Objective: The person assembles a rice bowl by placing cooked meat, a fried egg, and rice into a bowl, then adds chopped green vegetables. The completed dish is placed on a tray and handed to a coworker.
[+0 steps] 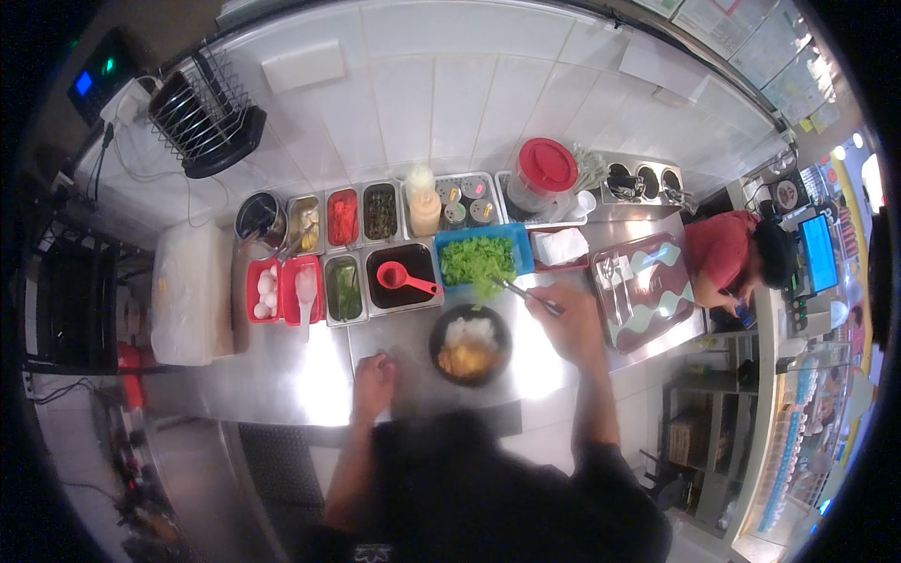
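Our right hand [569,325] is closed around one pair of tongs [527,294], whose tips pinch a clump of lettuce [486,289]. The tongs' long axis slants from our fingers leftward and away from us. The relation that counts most, we judge, is between that clump and the black bowl [506,350]: the clump hangs between the blue tray [524,250] and the bowl's far rim, so the bowl's middle lies toward us and slightly left of the tips. We cannot tell whether the leaves touch the rim.

Our right hand is the nearer one to the clump. Our left hand [374,383] rests by the counter's [314,375] near edge, left of the bowl, its fingers curled; we cannot tell whether it grips anything.

Counting, we find one bowl, holding two foods side by side: a white heap [472,330] on the far side and an orange-brown portion [466,359] on the near side. One blue tray holds loose lettuce. To its left we count five metal pans, three behind and two in front, with one red ladle [394,275] in the dark one in front. Beyond the tray stand two squeeze bottles [425,214] and four shakers [481,211]. Farther left are two red bins [253,274], one with several eggs [266,293], whose exact number we cannot make out.
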